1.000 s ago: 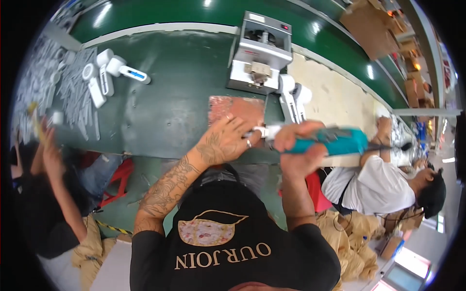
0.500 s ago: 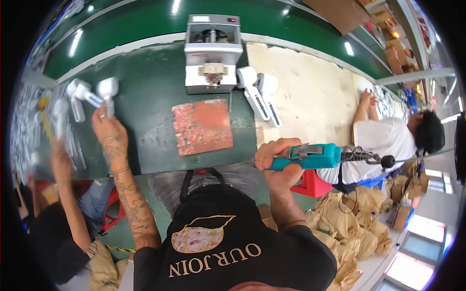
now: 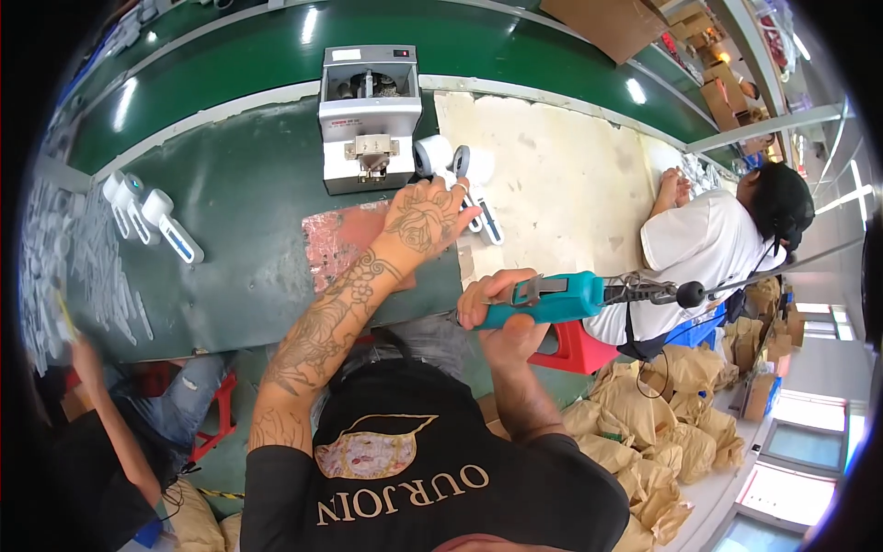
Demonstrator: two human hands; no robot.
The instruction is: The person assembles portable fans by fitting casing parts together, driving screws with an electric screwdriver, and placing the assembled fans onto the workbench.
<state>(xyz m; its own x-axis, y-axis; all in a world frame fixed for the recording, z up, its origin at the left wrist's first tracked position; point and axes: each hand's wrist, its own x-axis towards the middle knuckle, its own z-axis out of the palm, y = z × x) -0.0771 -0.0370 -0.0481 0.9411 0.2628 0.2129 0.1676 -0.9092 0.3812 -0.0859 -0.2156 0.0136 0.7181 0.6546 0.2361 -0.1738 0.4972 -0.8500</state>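
My left hand (image 3: pixel 428 216) reaches across the bench to the white handled parts just right of the machine. Its fingers close on one white round-headed part (image 3: pixel 462 164) whose grey rim is turned up; the grip is partly hidden by the hand. Beside it lies another white round-headed part (image 3: pixel 432 155). My right hand (image 3: pixel 504 313) is wrapped round a teal electric screwdriver (image 3: pixel 570 299), held level over the bench's near edge, its tail toward the right. A grey-white screw feeder (image 3: pixel 370 120) stands at the back, with small screws in its top tray.
A worn reddish mat (image 3: pixel 324 248) lies before the feeder, partly under my left forearm. Several white handled parts (image 3: pixel 166 221) lie at left, near a heap of pale pieces (image 3: pixel 78 267). Co-workers sit on both sides. Brown paper bags (image 3: pixel 635 405) fill the floor at right.
My left hand has left the white parts on the left and crossed over to those beside the feeder. The right hand keeps the screwdriver. The view has shifted slightly.
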